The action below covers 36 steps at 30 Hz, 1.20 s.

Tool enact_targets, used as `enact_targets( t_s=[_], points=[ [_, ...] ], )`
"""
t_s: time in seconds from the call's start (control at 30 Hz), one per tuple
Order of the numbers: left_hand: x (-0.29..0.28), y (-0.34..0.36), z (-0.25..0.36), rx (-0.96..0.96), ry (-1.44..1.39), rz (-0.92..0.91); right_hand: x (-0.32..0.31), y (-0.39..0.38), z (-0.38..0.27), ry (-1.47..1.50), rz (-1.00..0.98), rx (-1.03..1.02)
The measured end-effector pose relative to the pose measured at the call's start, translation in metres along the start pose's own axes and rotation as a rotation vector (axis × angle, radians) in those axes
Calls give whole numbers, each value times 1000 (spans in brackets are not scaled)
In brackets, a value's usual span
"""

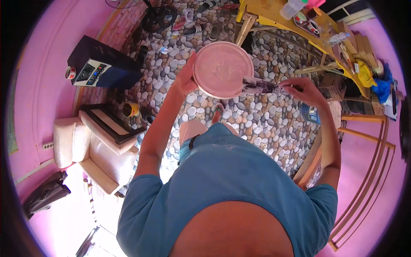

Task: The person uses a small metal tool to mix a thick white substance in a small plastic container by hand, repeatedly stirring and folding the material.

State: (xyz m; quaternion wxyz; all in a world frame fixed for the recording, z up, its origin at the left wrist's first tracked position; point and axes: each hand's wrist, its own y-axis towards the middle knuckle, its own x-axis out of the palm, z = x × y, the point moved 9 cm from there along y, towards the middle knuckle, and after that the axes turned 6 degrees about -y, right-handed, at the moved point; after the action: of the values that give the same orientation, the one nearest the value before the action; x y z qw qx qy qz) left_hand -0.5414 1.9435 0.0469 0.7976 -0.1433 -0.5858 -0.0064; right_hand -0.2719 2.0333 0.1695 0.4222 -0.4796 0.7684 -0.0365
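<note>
In front of me my left hand (pixel 186 77) grips a round tub (pixel 224 97) by its left side, with the fingers mostly hidden behind it. Pale pink paint with a swirled surface shows inside. My right hand (pixel 306 91) is closed round the end of a flat paintbrush (pixel 263 86), which points left. Its dark, pink-smeared bristles overlap the tub's lower right rim; whether they touch the paint I cannot tell.
A yellow wooden table (pixel 270 13) with bottles and containers stands far right. On the left are a black speaker (pixel 107 62), a cream armchair (pixel 102 156) and a yellow can (pixel 133 109). A blue can (pixel 311 114) sits near my right forearm. Shoes (pixel 192 30) lie on the pebble-patterned floor.
</note>
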Motion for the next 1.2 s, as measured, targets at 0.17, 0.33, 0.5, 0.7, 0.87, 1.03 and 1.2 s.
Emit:
enact_targets(
  t_s=[0.17, 0.33, 0.5, 0.7, 0.87, 1.03, 1.2],
  points=[
    [0, 21, 5, -65, -62, 6, -27, 42, -19, -17, -48, -224],
    [-5, 37, 11, -89, 68, 88, -32, 63, -24, -179, -74, -293],
    [-10, 48, 14, -149, -108, -62, -26, 70, -25, -122, -83, -346],
    [-21, 57, 17, -101, 65, 179, -18, 74, -28, -114, -67, -376],
    [-27, 66, 19, -93, 87, 155, -16, 77, -25, -160, -60, -364],
    [-14, 69, 11, -189, -229, -133, -4, 77, -22, -52, -20, -342],
    [-22, 73, 21, -24, 19, 189, 7, 71, -34, -95, 75, -371]
  ],
)
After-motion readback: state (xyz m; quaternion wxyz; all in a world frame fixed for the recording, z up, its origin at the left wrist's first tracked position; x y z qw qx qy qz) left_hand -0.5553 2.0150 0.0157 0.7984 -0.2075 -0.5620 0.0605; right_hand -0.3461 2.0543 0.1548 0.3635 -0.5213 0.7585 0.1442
